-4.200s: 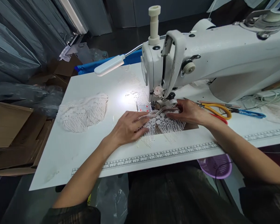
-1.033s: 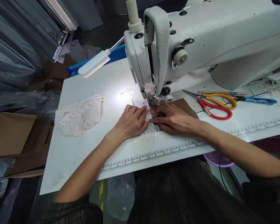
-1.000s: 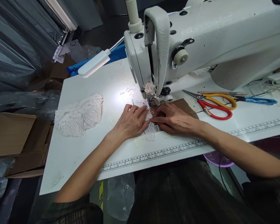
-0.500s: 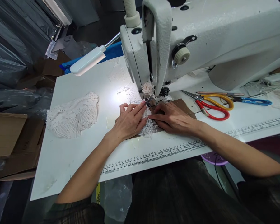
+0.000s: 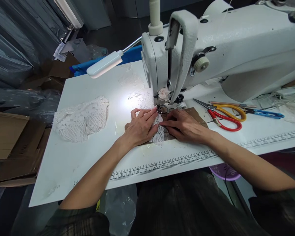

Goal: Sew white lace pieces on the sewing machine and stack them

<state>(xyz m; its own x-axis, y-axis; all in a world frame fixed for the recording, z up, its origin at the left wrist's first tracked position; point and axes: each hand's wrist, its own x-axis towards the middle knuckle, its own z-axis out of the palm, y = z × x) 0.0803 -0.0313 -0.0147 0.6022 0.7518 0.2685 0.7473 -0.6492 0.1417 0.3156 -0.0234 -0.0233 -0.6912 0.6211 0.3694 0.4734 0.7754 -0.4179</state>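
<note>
A narrow strip of white lace (image 5: pixel 158 136) runs under the presser foot (image 5: pixel 161 108) of a white sewing machine (image 5: pixel 151 62). My left hand (image 5: pixel 140 127) lies flat with its fingers stretched over the lace, their tips close to the foot. From the other side, my right hand (image 5: pixel 184 126) has its fingers bent and drawn together at the lace's right edge. Its fingertips are partly hidden, but they seem to pinch that edge. Beneath both hands is a brown plate (image 5: pixel 195 116). More lace (image 5: pixel 146 96) lies behind the foot.
A bunched piece of white lace (image 5: pixel 82 119) rests on the left of the white table (image 5: pixel 71 170). Red-and-yellow-handled scissors (image 5: pixel 223 116) and a blue-handled tool (image 5: pixel 267 113) are on the right. A lamp (image 5: pixel 104 64) overhangs the back. Cardboard boxes (image 5: pixel 7 141) stand left of the table.
The view has shifted a little, so the machine appears farther right. Both hands keep nearly the same pose at the lace; more lace shows behind the foot.
</note>
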